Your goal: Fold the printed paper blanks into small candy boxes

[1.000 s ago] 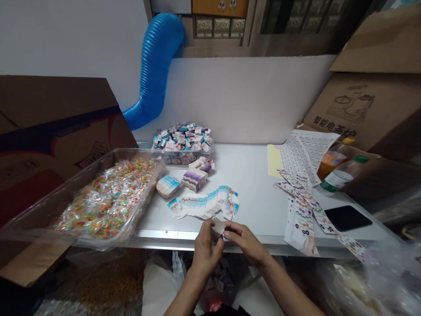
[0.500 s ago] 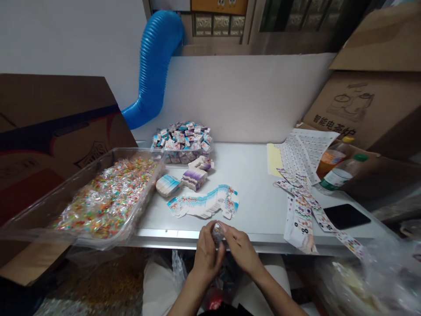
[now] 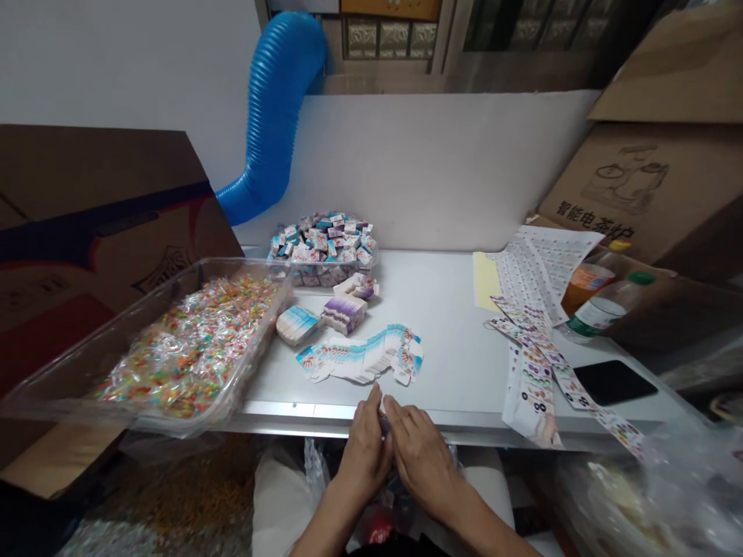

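The corrugated hose [image 3: 272, 116] is bright blue, and the stacked cards [image 3: 344, 313] show purple and white bands.

Left hand [image 3: 365, 439] and right hand [image 3: 422, 452] closer together, small carton [image 3: 382, 415] mostly hidden

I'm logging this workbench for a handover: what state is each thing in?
Left hand: closed on small item, mostly hidden
Right hand: closed around it too
Large tray: open, filled
Small tub: open, heaped
Blue-white cards: overlapping, spread
Phone: flat, screen dark
Green-capped bottle: closed
Orange drink bottle: closed
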`<action>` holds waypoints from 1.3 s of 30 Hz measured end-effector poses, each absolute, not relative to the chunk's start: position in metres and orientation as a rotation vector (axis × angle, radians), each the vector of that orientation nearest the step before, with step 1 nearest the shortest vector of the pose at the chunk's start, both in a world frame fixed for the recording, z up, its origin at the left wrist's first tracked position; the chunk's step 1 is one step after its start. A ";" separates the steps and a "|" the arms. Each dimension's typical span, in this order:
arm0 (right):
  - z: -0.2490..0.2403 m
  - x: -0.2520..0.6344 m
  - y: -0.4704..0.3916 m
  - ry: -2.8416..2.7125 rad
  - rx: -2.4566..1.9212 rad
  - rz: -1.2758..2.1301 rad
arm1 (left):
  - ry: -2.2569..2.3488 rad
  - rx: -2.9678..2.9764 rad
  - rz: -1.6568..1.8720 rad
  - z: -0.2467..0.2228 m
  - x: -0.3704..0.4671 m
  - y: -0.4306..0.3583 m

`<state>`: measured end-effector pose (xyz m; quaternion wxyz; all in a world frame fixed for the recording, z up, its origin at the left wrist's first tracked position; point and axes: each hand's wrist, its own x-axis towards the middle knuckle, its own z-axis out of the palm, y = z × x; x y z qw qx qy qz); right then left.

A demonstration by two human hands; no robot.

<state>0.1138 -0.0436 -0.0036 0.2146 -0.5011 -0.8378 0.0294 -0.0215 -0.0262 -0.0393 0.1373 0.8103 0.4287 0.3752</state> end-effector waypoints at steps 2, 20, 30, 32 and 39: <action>-0.006 0.121 -0.040 -2.310 -1.354 0.270 | 1.270 2.314 1.058 -0.044 -0.023 -0.031; 0.004 0.159 0.028 -2.032 -1.593 0.109 | 1.466 2.383 1.019 -0.044 -0.020 -0.031; 0.023 0.149 0.009 -1.766 -1.383 1.150 | 1.367 2.494 0.952 -0.012 -0.015 -0.007; 0.020 0.150 0.012 -1.830 -1.402 1.138 | 1.396 2.530 0.924 -0.012 -0.016 -0.008; 0.029 0.145 0.018 -2.039 -1.506 0.879 | 1.371 2.489 0.995 -0.023 -0.015 -0.014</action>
